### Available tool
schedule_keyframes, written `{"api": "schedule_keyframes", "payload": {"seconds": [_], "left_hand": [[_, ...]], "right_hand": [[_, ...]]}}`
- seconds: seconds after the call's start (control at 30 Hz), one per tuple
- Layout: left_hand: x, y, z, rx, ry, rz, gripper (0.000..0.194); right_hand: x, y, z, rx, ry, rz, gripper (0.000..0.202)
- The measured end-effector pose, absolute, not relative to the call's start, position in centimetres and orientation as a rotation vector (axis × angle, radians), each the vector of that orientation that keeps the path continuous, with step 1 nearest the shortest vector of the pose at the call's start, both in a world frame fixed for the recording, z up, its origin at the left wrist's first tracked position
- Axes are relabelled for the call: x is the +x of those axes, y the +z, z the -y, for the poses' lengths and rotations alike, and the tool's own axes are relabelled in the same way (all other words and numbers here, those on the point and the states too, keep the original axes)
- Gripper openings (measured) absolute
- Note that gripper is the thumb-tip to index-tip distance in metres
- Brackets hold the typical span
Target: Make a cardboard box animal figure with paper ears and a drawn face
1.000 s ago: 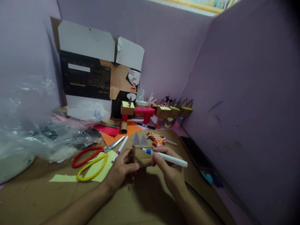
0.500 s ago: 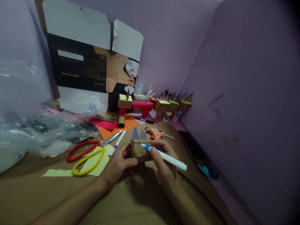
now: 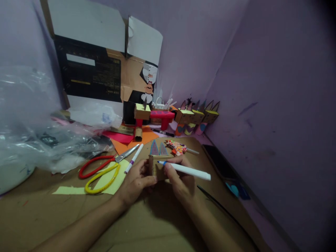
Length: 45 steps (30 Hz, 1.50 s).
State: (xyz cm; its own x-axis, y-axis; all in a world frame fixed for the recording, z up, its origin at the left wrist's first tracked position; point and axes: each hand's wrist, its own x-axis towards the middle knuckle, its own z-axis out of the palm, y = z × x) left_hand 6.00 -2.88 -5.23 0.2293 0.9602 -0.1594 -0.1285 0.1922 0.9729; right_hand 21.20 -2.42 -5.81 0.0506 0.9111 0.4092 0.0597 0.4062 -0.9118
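A small cardboard box (image 3: 159,168) with two pointed, blue-edged ears (image 3: 159,148) on top is held upright near the middle. My left hand (image 3: 137,180) grips its left side, thumb at the lower front edge. In my right hand (image 3: 181,178) is a white marker (image 3: 193,170), its blue tip at the front face of the box. Some right fingers lie behind the marker along the box's right side. Left of the box lie a white marker with a purple band (image 3: 134,159) and scissors (image 3: 105,171) with one red and one yellow handle.
Clear plastic bags (image 3: 49,129) lie at left, before an upright printed carton (image 3: 91,73). Behind are cardboard cat-like figures (image 3: 185,115), a basket of markers (image 3: 160,105) and orange paper (image 3: 123,144). A dark phone (image 3: 219,161) and black cord (image 3: 223,210) lie at right.
The marker in my right hand has tilted closer to level, its tip still at the box front. The whole view has shifted slightly, with objects appearing further right.
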Motion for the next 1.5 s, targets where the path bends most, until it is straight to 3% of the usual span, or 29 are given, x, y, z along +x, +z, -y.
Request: {"api": "schedule_keyframes", "payload": {"seconds": [1.5], "left_hand": [[5.98,-4.77,2.85,1.090,0.966,-1.031,0.052]], "right_hand": [[20.57,-6.41,1.91,-0.956,0.582,1.495,0.017]]}}
